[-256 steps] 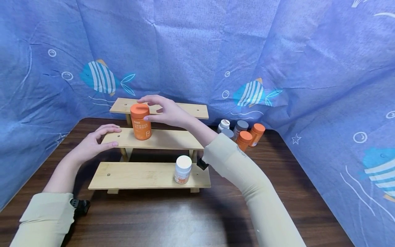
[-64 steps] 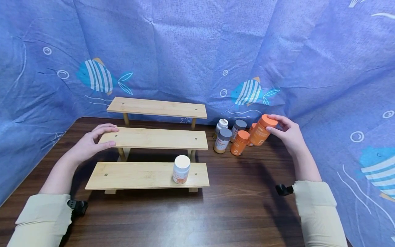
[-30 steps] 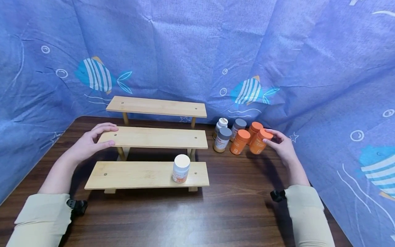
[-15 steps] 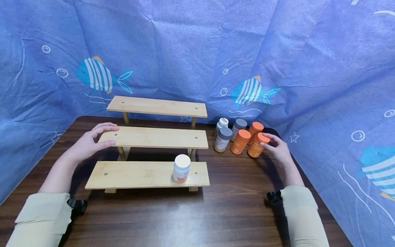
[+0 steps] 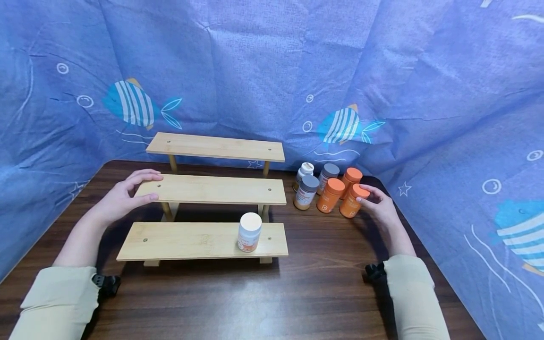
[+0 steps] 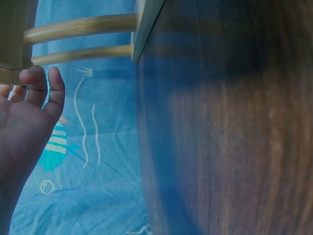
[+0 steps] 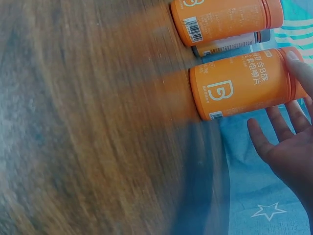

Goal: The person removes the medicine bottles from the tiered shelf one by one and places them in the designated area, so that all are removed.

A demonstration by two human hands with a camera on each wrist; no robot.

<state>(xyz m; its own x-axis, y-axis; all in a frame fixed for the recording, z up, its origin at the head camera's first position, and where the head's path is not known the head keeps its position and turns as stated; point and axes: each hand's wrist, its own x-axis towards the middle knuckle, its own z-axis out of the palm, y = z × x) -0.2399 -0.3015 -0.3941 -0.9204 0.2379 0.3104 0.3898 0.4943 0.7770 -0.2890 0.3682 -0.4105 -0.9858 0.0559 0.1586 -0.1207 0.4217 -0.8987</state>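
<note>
At the right of the head view, my right hand [image 5: 381, 208] holds an orange pill bottle [image 5: 351, 204] by its lid, thumb in front and fingers behind. The bottle stands upright on the table; in the right wrist view the thumb lies on the lid of the orange bottle [image 7: 239, 83], its base at the wood. My left hand [image 5: 123, 196] grips the left end of the middle board of a three-step wooden shelf [image 5: 212, 189], thumb at the front edge and fingers at the back. A white-capped bottle [image 5: 249, 233] stands on the lowest board, toward its right.
Left of the held bottle, several others stand close together: two orange bottles [image 5: 329, 198] [image 5: 351, 178], two grey-capped bottles [image 5: 306, 194] [image 5: 328, 175] and a white-capped bottle [image 5: 304, 174]. Behind the dark wood table [image 5: 323, 283] hangs a blue fish-print curtain [image 5: 255, 85].
The orange bottle has gone from the middle board to the table at the right, lowered beside the other bottles, then shifted slightly left in my right hand. My left hand stays on the board.
</note>
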